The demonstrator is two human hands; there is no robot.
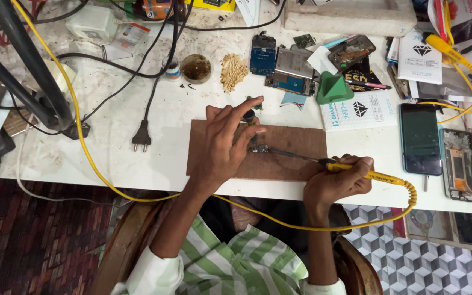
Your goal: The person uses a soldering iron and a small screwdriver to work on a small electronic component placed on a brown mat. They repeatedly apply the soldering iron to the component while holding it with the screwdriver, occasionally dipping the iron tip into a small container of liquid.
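On the brown board (290, 147) that protects the white worktop (137, 104), the left hand (222, 145) pinches closed fingers on a small dark tool above the small circuit part (260, 148), steadying it, while the right hand (337, 183) grips the yellow soldering iron (356, 172), tip at that part.

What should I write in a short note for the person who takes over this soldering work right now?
Left hand: fingers pinch a small dark tool and press down on the small circuit part on the brown board.
Right hand: grips the yellow soldering iron, its tip at the part.
The board lies at the front edge of the white table.
Done: part placed, iron at it.
Left: whether the joint is finished cannot be seen; check it.
Watch the yellow cable looping over the lap.
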